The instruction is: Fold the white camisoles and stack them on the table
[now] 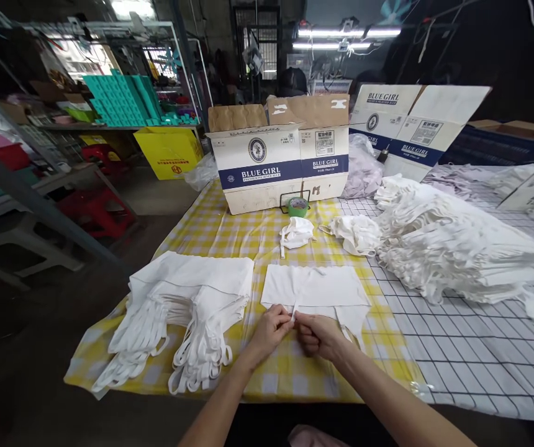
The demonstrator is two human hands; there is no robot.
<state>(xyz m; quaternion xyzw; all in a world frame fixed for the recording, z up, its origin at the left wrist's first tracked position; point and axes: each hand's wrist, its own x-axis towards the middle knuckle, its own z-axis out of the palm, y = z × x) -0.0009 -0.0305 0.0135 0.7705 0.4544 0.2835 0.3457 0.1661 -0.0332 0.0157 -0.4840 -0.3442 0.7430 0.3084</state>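
A white strapped top [316, 287] lies flat on the yellow checked tablecloth, its straps toward me. My left hand [272, 329] and my right hand [317, 334] meet at its near edge, each pinching one thin white strap [294, 310]. The other strap [343, 320] hangs loose to the right of my right hand. To the left of my left hand rests a neat stack of similar white tops [192, 279], with many straps drooping toward the near table edge.
Beyond the top lie two crumpled white garments [297, 233] [356, 234] and a green tape roll [297, 207]. Cardboard boxes [271, 167] stand at the back. A large heap of white garments [453, 239] covers part of the right side. A yellow bag [169, 152] stands beyond the left edge.
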